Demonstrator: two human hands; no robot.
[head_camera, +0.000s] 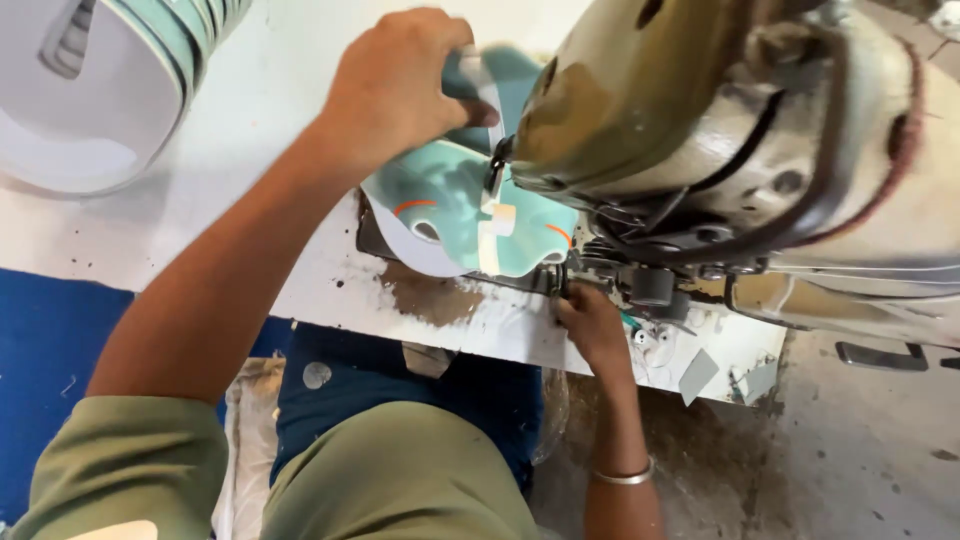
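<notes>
From the head camera, looking down: a stack of white and teal shoe pieces (110, 70) sits at ten o'clock on the white table (250, 130). Small grey patches (697, 374) are stuck on the table edge at four o'clock.

A teal and white shoe upper (455, 205) lies in the middle, under the arm of the big beige sewing machine (740, 150). It has thin orange curved lines and a white strip down its middle. Its top end sticks up at twelve o'clock.

The left hand (395, 85) is curled tight around that top end. The right hand (590, 325) is at five o'clock from the upper, by the machine's foot. Its fingers look pinched at the upper's lower edge, but the grip is hard to see. A silver bangle (622, 476) is on that wrist.
</notes>
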